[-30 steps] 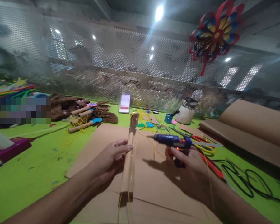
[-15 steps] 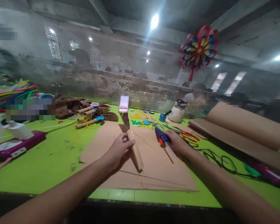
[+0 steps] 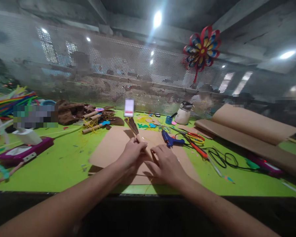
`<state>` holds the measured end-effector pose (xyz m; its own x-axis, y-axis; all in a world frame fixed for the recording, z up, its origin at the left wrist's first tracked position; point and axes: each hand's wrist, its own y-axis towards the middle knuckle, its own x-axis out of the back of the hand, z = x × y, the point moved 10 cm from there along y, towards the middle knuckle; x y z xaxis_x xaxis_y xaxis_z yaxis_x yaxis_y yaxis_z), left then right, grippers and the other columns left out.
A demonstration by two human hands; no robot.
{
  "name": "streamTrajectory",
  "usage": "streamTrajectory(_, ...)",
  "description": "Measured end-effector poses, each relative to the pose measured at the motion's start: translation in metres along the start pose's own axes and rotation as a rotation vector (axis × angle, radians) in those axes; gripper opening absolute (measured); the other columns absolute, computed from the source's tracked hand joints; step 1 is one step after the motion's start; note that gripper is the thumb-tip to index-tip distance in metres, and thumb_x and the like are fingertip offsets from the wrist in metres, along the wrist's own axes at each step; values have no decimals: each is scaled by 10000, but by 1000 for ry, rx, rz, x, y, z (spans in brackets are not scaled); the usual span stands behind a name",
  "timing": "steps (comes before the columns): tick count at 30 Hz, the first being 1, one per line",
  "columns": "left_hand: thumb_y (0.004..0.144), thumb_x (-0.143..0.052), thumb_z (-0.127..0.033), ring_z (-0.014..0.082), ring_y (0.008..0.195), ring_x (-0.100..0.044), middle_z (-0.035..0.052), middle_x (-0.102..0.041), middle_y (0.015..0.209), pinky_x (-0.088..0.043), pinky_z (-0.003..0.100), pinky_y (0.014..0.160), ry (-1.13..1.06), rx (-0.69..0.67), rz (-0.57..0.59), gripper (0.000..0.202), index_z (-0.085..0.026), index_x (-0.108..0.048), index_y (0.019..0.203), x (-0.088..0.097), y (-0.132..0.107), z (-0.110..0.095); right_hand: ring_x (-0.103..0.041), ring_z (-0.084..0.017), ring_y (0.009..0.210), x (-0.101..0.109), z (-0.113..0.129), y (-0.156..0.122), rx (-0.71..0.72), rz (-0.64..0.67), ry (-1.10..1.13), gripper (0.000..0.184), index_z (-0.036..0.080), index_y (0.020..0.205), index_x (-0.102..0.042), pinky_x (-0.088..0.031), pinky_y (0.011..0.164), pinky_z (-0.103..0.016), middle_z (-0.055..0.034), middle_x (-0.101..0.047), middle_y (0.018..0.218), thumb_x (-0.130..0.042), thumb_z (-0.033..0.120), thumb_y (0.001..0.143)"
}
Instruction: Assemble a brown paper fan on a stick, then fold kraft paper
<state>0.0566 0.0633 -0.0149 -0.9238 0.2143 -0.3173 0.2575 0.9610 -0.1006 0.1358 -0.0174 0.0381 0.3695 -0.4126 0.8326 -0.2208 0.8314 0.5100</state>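
A brown paper tube (image 3: pixel 138 137) with a folded brown paper fan (image 3: pixel 131 126) at its far end slants across the brown paper sheet (image 3: pixel 108 144). My left hand (image 3: pixel 132 153) grips the tube near the fan, thumb on top. My right hand (image 3: pixel 166 164) is at the tube's lower part, its curled fingers above and thumb below; the hands partly hide this end. Just beyond my right hand, a blue glue gun (image 3: pixel 171 140) lies on its side. Scissors with red and yellow handles (image 3: pixel 196 137) and an orange-handled tool (image 3: pixel 198 149) lie to its right.
Several paper tubes (image 3: pixel 92 126) with yellow strands lie at the back left. A phone (image 3: pixel 129 107) stands behind the fan. A purple power strip (image 3: pixel 27 152) is at left, a white jug (image 3: pixel 183 114) at the back. Brown paper (image 3: pixel 249 126) and black cable (image 3: pixel 217 158) lie at right.
My right hand has let go of the glue gun, which now lies on the table, and has moved left to the tube. My left hand still holds the tube. The view has shifted slightly.
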Motion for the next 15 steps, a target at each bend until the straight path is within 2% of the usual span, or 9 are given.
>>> streamTrajectory(3, 691, -625, -88, 100, 466, -512, -58, -484, 569, -443, 220, 460, -35, 32, -27, 240, -202, -426, 761, 0, -8, 4, -481, -226, 817, -10, 5, -4, -33, -63, -100, 67, 155, 856, -575, -400, 706, -333, -88, -569, 840, -523, 196, 856)
streamTrajectory(5, 694, -640, -87, 118, 486, -545, -52, -500, 565, -461, 234, 476, -88, 50, -47, 243, -201, -436, 762, 3, -12, 10, -466, -216, 797, -11, 4, -6, -9, -62, -114, 72, 161, 816, -567, -380, 680, -320, -79, -550, 822, -513, 179, 860)
streamTrajectory(10, 742, -650, -91, 138, 576, -621, 38, -617, 644, -531, 250, 593, -138, 137, -78, 144, -146, -519, 763, 17, -23, 28, -450, -210, 803, -11, -2, -13, 14, -43, -85, 125, 176, 746, -559, -372, 668, -311, -70, -521, 793, -532, 203, 866)
streamTrajectory(13, 803, -585, -99, 157, 652, -653, 90, -663, 708, -557, 271, 673, -158, 213, -48, 46, -117, -559, 770, 22, -33, 36, -456, -197, 794, -21, -4, -18, 21, -7, -44, 122, 169, 759, -562, -376, 652, -296, -74, -525, 811, -515, 163, 872)
streamTrajectory(15, 814, -541, -78, 167, 688, -664, 103, -680, 738, -564, 306, 737, -166, 247, -33, 67, -109, -583, 771, 24, -38, 36, -461, -191, 793, -28, -3, -20, 45, 20, -38, 125, 163, 767, -564, -376, 652, -292, -76, -532, 819, -501, 139, 873)
